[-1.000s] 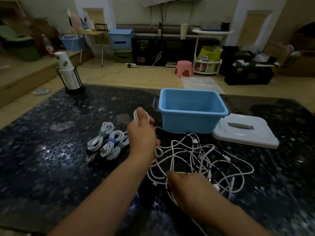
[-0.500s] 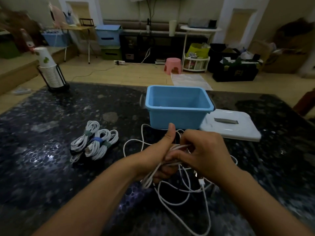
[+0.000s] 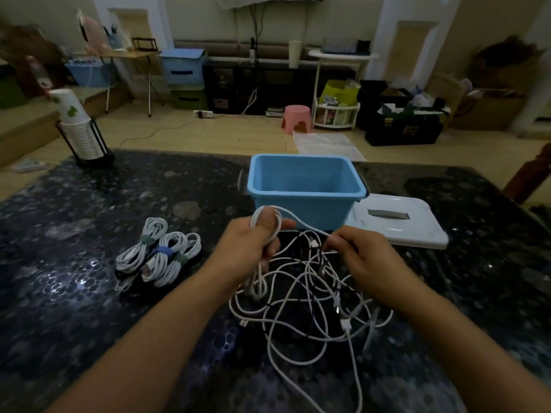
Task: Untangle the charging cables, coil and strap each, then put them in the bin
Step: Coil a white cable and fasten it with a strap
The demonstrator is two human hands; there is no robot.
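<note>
A tangle of white charging cables (image 3: 301, 296) lies on the dark table in front of me. My left hand (image 3: 250, 248) grips a few loops of one white cable, wound over the thumb. A strand runs from it to my right hand (image 3: 357, 257), which pinches that cable a little to the right. Three coiled, strapped cables (image 3: 158, 254) lie together on the left. The blue bin (image 3: 307, 189) stands just beyond my hands; no cables show inside it.
The bin's white lid (image 3: 396, 222) lies flat to the right of the bin. A stack of paper cups in a black holder (image 3: 80, 126) stands at the table's far left corner. A wooden chair part (image 3: 533, 174) shows at the right edge.
My hands were joined at the cable bundle; now they have drawn apart, the left keeping the loops, the right sliding out along the strand. The tangle lies more spread out.
</note>
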